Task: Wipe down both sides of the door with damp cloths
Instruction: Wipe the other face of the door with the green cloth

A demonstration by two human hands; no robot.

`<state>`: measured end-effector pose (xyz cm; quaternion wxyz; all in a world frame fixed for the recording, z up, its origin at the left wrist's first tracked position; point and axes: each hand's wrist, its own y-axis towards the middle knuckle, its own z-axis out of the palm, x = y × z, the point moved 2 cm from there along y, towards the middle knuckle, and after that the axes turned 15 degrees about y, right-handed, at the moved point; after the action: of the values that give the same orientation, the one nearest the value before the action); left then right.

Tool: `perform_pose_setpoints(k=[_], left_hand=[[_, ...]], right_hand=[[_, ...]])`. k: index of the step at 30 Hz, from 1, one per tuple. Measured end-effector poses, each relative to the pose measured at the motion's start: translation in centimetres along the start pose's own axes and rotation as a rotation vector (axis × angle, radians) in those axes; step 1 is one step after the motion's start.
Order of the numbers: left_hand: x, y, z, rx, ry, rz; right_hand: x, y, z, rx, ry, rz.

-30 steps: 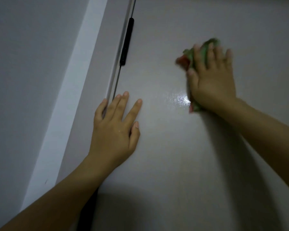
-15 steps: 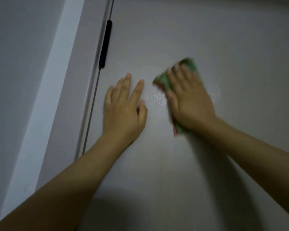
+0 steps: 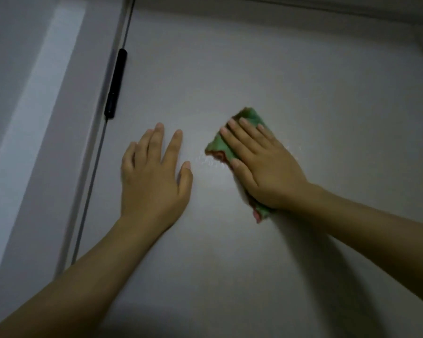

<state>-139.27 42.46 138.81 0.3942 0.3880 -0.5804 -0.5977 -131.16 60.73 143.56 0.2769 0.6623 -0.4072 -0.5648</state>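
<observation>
Now the right hand (image 3: 266, 167) lies flat on the green cloth (image 3: 221, 145) with its fingers straight and close together, and it presses the cloth against the door (image 3: 303, 93) near the middle of the panel. One second ago the same hand was higher and further toward the right edge of the door; it has come down and toward the hinge side, so that the cloth is now near the left hand (image 3: 154, 176), though the two are still apart. A thin wet shine (image 3: 210, 163) shows on the door just beside the cloth, on the side of the left hand. The left hand has hardly moved; its palm rests on the door near the hinge edge, the fingers straight and a little spread, and it holds nothing. Probably it steadies the door while the other hand wipes. The black hinge (image 3: 115, 84) and the door frame (image 3: 66, 93) stand at the left of it. I judge that this stroke covers the middle strip of this side, and that the areas near the top edge and the right edge may need more passes. The other side of the door is not in view, so I cannot tell its state.
</observation>
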Motion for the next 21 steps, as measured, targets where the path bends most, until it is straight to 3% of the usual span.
perform_pose_setpoints(k=[2, 3, 6, 8, 10, 13, 15, 19, 21], left_hand=[[0.0, 0.0, -0.1, -0.005, 0.001, 0.000], [0.0, 0.0, -0.1, -0.004, -0.005, 0.003], [0.0, -0.2, -0.1, 0.000, -0.016, 0.008], [0.1, -0.2, 0.0, 0.003, -0.016, 0.007], [0.1, -0.1, 0.0, 0.004, -0.013, 0.005], [0.2, -0.1, -0.2, -0.007, -0.010, 0.003], [0.1, -0.3, -0.2, -0.009, -0.020, 0.009], [0.0, -0.4, -0.3, 0.002, -0.030, 0.005], [0.0, -0.4, -0.4, 0.002, -0.033, 0.006]], right_hand=[[-1.8, -0.2, -1.0, 0.062, -0.021, -0.087], [-3.1, 0.7, -1.7, 0.021, -0.034, -0.038], [-6.7, 5.5, -3.4, -0.174, 0.015, 0.365], [-5.7, 7.2, -2.7, -0.211, 0.053, 0.497], [-3.0, 5.6, -1.4, -0.165, 0.031, 0.333], [-0.5, -0.7, -0.5, 0.039, -0.016, -0.041], [-2.8, -3.0, -1.8, 0.076, -0.031, -0.092], [-8.7, -1.7, -4.3, -0.128, -0.003, 0.450], [-7.7, -0.9, -3.6, -0.196, 0.008, 0.589]])
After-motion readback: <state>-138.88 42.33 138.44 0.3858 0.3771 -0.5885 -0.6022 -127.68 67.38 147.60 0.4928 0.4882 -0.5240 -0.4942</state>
